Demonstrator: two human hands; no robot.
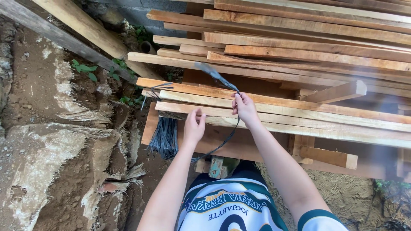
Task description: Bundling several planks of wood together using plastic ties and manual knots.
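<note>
- Your right hand pinches a dark wire strand above the stacked wooden planks.
- Your left hand hovers spread near the strand's lower loop.
- A wire bundle hangs off the planks' left end.

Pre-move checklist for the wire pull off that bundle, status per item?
1. Right hand gripping the wire strand: ok, fist closed on it.
2. Left hand free of the strand: ok, fingers open above the planks.
3. Strand runs unsnagged: cannot tell, its loop drops below the plank edge.
4. Wire bundle seated: ok, draped over the stack's end.
5. Plank stack stable: cannot tell, boards lie uneven.
6. Strand's upper tip: cannot tell, blurred.
</note>
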